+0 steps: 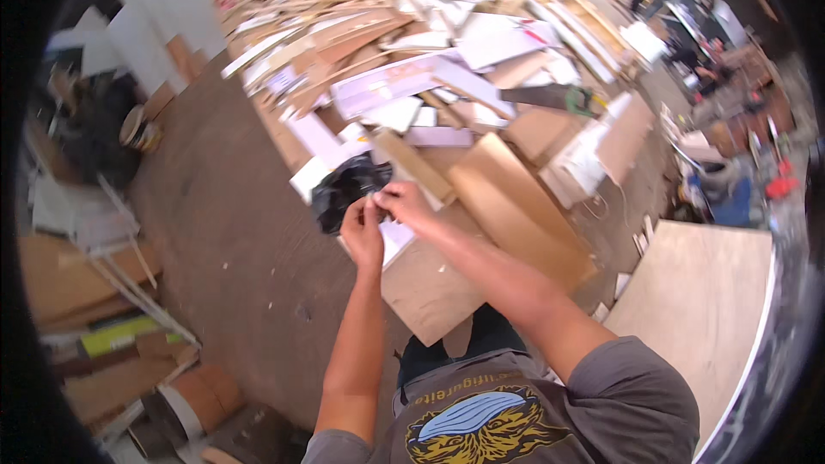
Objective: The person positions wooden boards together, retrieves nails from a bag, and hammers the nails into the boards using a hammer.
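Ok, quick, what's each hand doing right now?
Left hand: closed, fingertips pinched at the near edge of the black plastic bag.
Right hand: closed, pinching at the same edge, fingertips against the left's.

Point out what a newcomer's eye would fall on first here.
Most likely the big jumbled heap of wood and board offcuts, filling the upper middle of the view. Next comes the crumpled black plastic bag by the heap's near-left edge, where the left hand and the right hand meet, pinching it. A green-handled saw also stands out, lying on the heap's right side.
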The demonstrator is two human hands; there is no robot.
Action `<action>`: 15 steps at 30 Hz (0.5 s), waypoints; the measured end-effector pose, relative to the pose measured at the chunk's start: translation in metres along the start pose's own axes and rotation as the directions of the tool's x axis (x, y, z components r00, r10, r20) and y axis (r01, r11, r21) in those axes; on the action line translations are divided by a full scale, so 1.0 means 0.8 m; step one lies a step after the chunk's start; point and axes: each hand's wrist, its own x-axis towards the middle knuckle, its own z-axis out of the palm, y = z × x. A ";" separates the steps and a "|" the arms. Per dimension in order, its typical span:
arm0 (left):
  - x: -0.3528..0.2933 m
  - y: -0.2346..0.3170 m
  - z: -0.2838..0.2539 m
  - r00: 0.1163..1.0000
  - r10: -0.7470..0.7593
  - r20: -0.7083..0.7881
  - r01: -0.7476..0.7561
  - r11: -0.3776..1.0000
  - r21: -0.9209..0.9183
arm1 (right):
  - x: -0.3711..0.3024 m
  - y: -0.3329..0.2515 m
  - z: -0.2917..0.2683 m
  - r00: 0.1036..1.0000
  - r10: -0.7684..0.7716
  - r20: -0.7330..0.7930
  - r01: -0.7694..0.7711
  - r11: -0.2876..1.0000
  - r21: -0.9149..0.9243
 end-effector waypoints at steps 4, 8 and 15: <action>-0.042 0.006 0.055 0.995 -0.060 0.085 0.066 0.996 -0.063 | -0.061 -0.016 -0.057 0.996 0.038 -0.079 -0.026 0.990 0.141; -0.093 0.018 0.119 0.978 -0.062 0.200 0.074 0.996 -0.055 | -0.112 -0.014 -0.129 0.983 0.036 -0.181 -0.011 0.991 0.135; -0.204 0.032 0.225 0.974 -0.005 0.225 0.005 1.000 0.003 | -0.210 0.004 -0.236 0.963 -0.016 -0.268 0.053 0.990 0.132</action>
